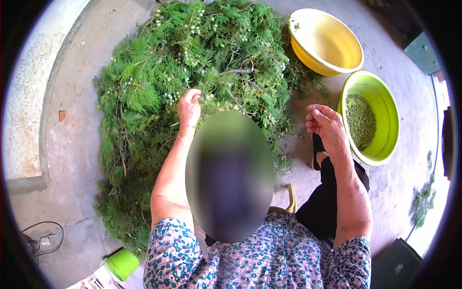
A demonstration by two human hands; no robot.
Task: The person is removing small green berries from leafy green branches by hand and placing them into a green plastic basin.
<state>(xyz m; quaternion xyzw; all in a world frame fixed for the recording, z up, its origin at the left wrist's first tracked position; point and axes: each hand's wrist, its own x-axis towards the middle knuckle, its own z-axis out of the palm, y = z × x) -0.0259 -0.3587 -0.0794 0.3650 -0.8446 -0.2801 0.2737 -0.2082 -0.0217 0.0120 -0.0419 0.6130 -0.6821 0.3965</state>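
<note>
Head view: wide fisheye, worn on the person's head. Faces steeply down, from above the shirt (269, 260) at the lower edge. Left hand (189, 111) and right hand (328, 126) fairly near the lens; floor (72, 161) farther off. Field takes in branches (192, 58) through to the green basin (387, 123) on the right. Straight edges bow toward a dark round rim.

Branches (144, 91) lie on the floor (77, 159); to their right, a basin (332, 38) stands beyond a tub (386, 113), berries (360, 120) inside. Lower left, seemingly a bucket (122, 265).
</note>
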